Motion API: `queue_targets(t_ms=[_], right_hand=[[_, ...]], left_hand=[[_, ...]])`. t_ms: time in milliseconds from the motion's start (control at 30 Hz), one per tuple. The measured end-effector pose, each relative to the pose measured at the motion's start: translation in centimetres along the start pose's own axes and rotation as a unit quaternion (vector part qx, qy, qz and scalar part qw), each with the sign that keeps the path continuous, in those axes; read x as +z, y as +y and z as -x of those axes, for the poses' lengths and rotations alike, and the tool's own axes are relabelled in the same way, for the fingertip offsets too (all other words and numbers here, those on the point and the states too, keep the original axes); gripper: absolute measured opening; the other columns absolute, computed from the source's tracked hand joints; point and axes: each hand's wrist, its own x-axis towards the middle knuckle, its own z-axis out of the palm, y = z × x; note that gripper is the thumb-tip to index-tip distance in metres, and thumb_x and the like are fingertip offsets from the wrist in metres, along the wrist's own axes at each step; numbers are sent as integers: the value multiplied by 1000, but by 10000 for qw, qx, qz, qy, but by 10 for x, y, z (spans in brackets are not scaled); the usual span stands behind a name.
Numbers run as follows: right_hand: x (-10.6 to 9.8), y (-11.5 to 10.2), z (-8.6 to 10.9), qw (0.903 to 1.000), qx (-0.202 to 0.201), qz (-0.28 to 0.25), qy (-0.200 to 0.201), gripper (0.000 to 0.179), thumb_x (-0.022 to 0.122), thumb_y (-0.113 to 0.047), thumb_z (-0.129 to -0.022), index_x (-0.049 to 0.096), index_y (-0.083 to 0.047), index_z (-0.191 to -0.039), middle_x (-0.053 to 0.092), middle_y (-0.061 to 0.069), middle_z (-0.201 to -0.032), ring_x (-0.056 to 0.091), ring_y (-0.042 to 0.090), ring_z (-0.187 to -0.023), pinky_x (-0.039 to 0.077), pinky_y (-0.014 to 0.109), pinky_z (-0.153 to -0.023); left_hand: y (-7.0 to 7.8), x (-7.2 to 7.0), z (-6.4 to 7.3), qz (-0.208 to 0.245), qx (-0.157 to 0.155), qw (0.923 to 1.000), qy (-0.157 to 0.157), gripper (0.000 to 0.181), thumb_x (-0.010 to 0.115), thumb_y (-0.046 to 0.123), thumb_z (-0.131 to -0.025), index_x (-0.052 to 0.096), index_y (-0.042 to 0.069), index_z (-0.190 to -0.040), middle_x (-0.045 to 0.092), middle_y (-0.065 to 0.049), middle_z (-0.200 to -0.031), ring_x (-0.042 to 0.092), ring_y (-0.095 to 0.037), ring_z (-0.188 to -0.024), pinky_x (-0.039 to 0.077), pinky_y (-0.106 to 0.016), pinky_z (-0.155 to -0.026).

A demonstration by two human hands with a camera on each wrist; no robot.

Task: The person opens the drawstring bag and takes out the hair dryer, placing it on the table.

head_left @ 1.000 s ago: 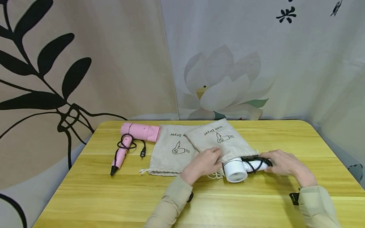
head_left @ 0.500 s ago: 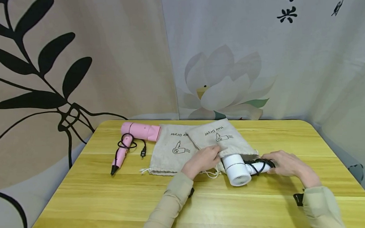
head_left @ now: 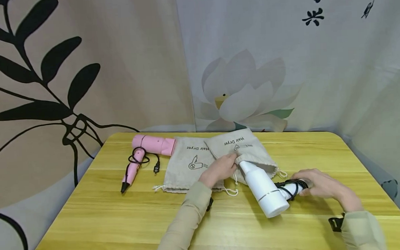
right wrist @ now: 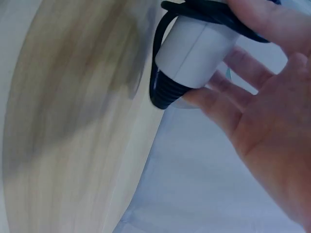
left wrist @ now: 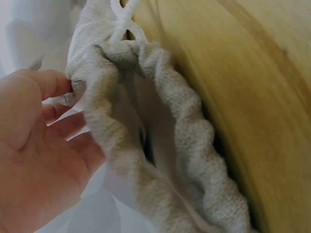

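While my left hand (head_left: 219, 169) pinches the gathered rim of the beige drawstring cloth bag (head_left: 245, 152) between curled fingers (left wrist: 53, 85) and thumb, holding its mouth open in the middle of the head view, my right hand (head_left: 320, 184) curls round the handle of the white plastic hair dryer (head_left: 262, 186), with the black cord (head_left: 288, 184) wound on that handle under my fingers (right wrist: 252, 22). The dryer lies slanted across the centre right of the frame, its nozzle end just inside the bag's mouth and its round back end pointing toward the lower edge. Left of this bag, a second beige cloth bag (head_left: 185, 165) printed "Hair Dryer" lies flat and partly under it. Farther left sits a pink hair dryer (head_left: 147, 150) with its own black cord, all on the yellow wooden table (head_left: 107, 228).
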Motion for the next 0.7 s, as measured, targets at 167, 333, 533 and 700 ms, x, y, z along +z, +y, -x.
queue_targets(t_ms=[167,333,533,700], right_hand=[[-2,1,3,9988,-319,63,361,41,81,-16,-69,66,-11,-108,69,5,-103,61,11,-91,53,32,-77],[-5,1,5,9966,-315,74,755,42,81,-16,-69,67,-11,-108,70,3,-103,62,9,-93,53,30,-77],[-8,1,7,9962,-149,-393,756,39,79,-14,-73,65,-14,-110,69,-2,-100,56,-5,-91,52,25,-74],[-13,0,6,9946,349,-211,958,39,79,-15,-73,65,-14,-110,69,-3,-97,54,-2,-85,49,25,-70]], left_hand=[[-3,3,-2,-74,-80,9999,-65,33,50,22,-97,50,11,-128,59,-6,-127,60,-17,-107,51,-30,-94],[0,5,-1,-166,-74,9992,-353,35,58,30,-93,53,16,-125,59,-3,-127,59,-17,-110,51,-33,-93],[5,7,2,-757,-22,9953,-606,38,66,32,-86,56,18,-120,58,-2,-129,55,-18,-115,47,-32,-100],[8,7,4,-998,90,9919,-777,38,69,31,-83,59,20,-118,57,0,-130,53,-15,-113,47,-30,-98]])
